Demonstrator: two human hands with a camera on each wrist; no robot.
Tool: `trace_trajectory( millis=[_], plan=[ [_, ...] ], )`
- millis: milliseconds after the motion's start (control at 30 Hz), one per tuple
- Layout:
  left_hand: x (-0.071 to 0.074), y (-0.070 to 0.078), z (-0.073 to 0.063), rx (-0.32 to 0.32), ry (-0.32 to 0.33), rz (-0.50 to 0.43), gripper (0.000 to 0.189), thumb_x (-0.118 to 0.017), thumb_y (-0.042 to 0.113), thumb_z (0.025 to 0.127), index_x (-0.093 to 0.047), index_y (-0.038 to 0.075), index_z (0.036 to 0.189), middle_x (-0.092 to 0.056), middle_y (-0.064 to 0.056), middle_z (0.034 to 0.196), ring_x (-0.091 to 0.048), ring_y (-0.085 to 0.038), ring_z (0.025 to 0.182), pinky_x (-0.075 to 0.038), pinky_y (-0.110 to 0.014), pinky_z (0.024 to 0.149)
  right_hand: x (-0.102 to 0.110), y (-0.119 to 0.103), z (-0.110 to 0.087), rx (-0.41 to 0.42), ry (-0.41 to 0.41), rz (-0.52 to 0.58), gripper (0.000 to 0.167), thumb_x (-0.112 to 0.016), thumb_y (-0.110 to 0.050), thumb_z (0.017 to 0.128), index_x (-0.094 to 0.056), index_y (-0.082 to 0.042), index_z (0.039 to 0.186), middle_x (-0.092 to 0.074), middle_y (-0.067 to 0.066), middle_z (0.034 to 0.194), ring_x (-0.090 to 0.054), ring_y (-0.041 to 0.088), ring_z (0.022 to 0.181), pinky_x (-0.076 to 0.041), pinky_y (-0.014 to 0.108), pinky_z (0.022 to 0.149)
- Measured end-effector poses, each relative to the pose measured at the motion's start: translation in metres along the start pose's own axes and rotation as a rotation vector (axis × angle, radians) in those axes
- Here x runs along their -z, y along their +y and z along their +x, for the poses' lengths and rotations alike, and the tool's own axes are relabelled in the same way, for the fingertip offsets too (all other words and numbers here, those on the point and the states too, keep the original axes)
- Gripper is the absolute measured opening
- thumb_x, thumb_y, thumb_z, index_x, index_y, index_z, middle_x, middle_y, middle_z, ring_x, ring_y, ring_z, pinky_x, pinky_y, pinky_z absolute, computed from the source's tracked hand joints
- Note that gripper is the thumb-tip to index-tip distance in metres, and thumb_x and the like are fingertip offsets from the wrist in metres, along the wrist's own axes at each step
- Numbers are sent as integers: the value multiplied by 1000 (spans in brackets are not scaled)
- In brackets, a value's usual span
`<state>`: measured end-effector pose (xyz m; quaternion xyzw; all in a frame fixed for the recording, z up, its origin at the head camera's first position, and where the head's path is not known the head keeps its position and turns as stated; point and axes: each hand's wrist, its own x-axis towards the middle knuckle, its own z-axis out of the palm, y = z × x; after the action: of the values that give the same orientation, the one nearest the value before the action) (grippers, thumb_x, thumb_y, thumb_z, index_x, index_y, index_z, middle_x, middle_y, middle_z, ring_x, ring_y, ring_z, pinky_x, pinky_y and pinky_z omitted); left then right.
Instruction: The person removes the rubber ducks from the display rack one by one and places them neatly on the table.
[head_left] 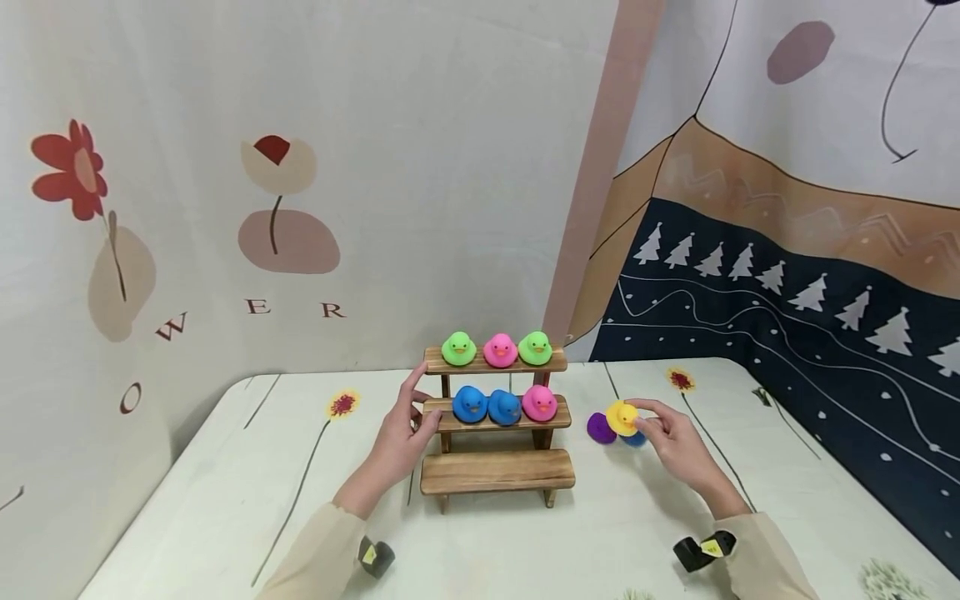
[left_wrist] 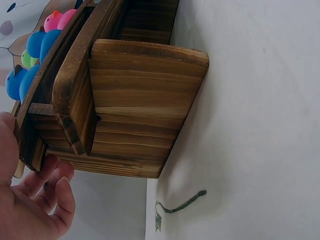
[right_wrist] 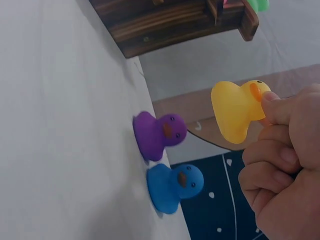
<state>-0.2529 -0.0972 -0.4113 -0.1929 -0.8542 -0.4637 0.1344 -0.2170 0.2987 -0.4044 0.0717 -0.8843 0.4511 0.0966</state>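
Note:
My right hand pinches a yellow rubber duck between thumb and fingers, above the table. Below it in the right wrist view sit a purple duck and a blue duck, side by side. A three-tier wooden stand stands in the middle, its lowest tier bare. On the top tier a pink duck sits between two green ducks. The middle tier bears two blue ducks and a pink duck. My left hand holds the stand's left end, thumb and fingers around its edge.
A pale cloth with printed flowers covers the table. Printed hangings rise behind it and along the right side. Each wrist wears a small black camera.

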Motion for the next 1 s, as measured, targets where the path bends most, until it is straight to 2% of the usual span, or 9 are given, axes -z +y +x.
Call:
trace_trajectory(
  millis=[267,500,733,1000],
  plan=[
    [-1,-1,1,-9,0,0,72,-57,12,96,-15,26,153,-52,-13,110,-47,-15,73,-43,-23,63,9,6,0,-36,44,-25,35,-52,-15,99,-52,-1,132,-33,-2,61,-31,10,50,-28,25,46],
    [-1,0,0,10,-6,-8,72,-57,12,96,-15,26,153,-52,-13,112,-47,-15,73,-43,-24,62,11,11,0,-12,104,-32,35,-51,-15,100,-53,0,131,-33,-2,62,-31,9,49,-29,25,44],
    [-1,0,-1,8,-3,1,73,-57,12,96,-15,26,153,-52,-13,112,-47,-15,73,-44,-23,63,18,18,2,-37,118,-54,37,-49,-20,101,-51,-3,134,-34,-2,62,-32,11,48,-29,26,44],
    [0,1,-1,2,0,1,72,-57,12,96,-15,26,153,-52,-13,112,-47,-15,74,-44,-23,63,25,33,3,-83,135,-60,37,-48,-17,101,-50,-1,135,-34,-3,61,-30,10,46,-28,26,43]
  ],
)
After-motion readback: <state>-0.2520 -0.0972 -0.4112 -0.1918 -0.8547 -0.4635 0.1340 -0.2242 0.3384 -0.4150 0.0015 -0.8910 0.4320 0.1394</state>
